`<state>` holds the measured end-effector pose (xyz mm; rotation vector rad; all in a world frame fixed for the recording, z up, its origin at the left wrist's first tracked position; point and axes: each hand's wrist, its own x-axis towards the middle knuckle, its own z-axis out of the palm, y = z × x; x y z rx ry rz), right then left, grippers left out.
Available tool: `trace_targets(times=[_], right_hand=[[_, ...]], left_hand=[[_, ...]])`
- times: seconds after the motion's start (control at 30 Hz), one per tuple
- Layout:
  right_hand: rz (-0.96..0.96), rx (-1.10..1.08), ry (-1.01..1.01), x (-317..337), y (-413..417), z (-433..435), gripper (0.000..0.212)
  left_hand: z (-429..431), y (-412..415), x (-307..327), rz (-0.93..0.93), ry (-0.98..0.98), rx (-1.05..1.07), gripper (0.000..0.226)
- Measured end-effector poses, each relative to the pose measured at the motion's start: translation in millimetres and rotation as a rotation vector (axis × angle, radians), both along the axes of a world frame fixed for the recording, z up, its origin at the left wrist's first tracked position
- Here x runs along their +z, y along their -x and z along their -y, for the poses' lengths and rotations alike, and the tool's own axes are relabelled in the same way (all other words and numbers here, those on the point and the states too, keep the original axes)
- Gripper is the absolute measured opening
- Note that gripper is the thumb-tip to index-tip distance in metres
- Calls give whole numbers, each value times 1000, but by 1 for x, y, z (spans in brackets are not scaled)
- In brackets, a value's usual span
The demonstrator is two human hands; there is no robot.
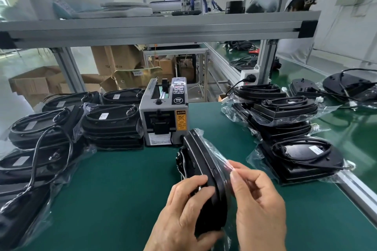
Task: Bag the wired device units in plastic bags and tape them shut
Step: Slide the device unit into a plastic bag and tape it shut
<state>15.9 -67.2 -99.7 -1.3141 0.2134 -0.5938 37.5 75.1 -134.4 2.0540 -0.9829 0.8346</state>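
At lower centre your left hand [183,214] gripped the device unit [196,155] on edge while your right hand [259,204] pinched the flap of its plastic bag [216,159]; you did best to pull it taut before reaching the tape dispenser [163,116] mid-frame

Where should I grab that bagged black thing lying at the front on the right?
Take the bagged unit by its thick black edge, coming from the left. It lies flat, and its loose plastic and coiled cable would probably slip.
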Motion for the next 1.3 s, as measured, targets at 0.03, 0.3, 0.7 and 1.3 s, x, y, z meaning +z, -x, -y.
trace_targets(times=[0.03, 0.3, 0.7, 1.3], right_hand=[[34, -18, -62, -1, 0, -3, 23], [-33, 82, -138, -10, -4, -14, 40], [-27, 117, -28, -1, 2, -16, 34], [-33, 207, -133, -2, 0, -6, 43]], left_hand=[[0, 0, -1, 1, -2, 4, 77], [-16, -13, 27, -142, 195, 20, 40], [-30, -163, 73, -1394, 1191, 376, 19], [-18, -60, 100, -1271, 597, -214, 16]])
